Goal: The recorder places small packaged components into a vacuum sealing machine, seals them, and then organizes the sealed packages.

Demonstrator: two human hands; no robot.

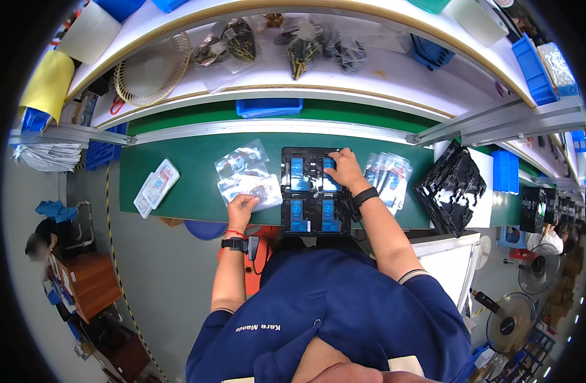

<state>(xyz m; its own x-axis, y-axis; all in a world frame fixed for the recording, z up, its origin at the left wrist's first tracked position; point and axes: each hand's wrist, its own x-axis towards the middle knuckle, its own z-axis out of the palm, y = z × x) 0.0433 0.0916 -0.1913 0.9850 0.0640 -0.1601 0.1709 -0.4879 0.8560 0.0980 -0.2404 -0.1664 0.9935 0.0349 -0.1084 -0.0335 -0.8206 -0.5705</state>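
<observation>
A black tray (311, 196) lies on the green table straight in front of me, with several flat blue battery-like packs (297, 216) in its compartments. My right hand (345, 170) reaches over the tray's far right compartment, thumb and fingers bent around the far end of a blue pack (330, 184). To the left of the tray, my left hand (243, 205) pinches the near edge of a clear plastic sheet with pale printed shapes (259, 189). Another clear printed sheet (242, 159) lies just beyond it, partly overlapped.
Right of the tray are overlapping clear printed sheets (392, 179) and a stack of black trays (453, 188). Two white-edged packets (157, 186) lie at the left. Above the table's far side runs a shelf (369, 80) with bagged parts and a basket (154, 70).
</observation>
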